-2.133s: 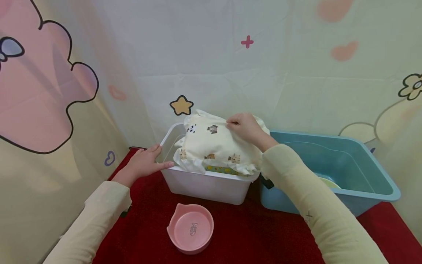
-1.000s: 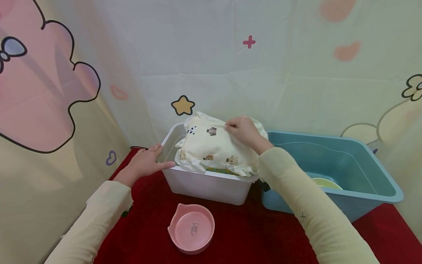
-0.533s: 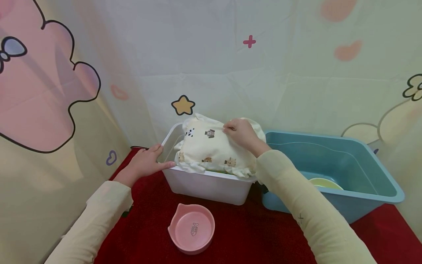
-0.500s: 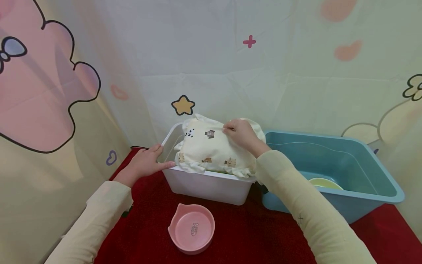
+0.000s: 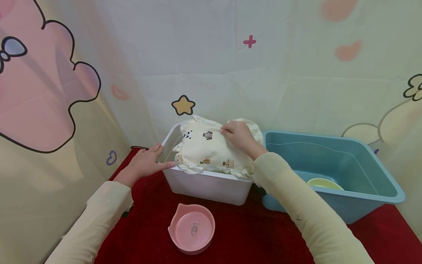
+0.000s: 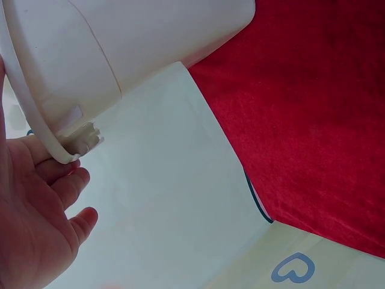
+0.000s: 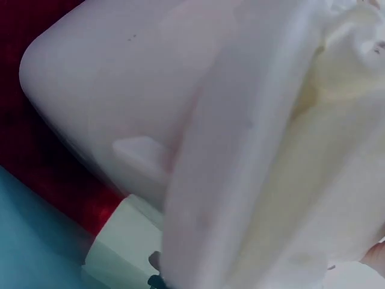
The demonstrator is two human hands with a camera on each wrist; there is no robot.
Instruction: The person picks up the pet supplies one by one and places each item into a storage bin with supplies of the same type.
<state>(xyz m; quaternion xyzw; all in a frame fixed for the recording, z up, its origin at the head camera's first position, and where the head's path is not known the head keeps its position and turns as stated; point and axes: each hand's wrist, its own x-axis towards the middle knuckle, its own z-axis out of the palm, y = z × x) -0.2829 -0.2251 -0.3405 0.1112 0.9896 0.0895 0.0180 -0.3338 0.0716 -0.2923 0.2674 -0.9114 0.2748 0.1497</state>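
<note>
A cream pillow [image 5: 211, 146] with animal prints and a ruffled edge lies at a tilt in the mouth of a white plastic bin [image 5: 207, 187], its upper part above the rim. My right hand [image 5: 240, 136] pinches the pillow's cloth near its top. At the bin's left corner my left hand [image 5: 143, 163] holds the rim; in the left wrist view my left hand [image 6: 36, 211] has its fingers under the white rim [image 6: 27, 102]. The right wrist view shows the bin's white rim [image 7: 234, 144] beside pale cloth [image 7: 325, 180], with most of my right hand out of frame.
A larger blue tub [image 5: 329, 154] stands right of the bin, with a yellow-green round thing [image 5: 324, 183] inside. In front sits a pink cat-eared bowl [image 5: 193, 229] on red cloth [image 5: 257, 234]. A printed curtain [image 5: 211, 44] hangs close behind.
My right hand and the pillow have shifted slightly left and down into the bin. The patterned green-yellow thing seen below the ruffle earlier is now covered. My left hand keeps its place.
</note>
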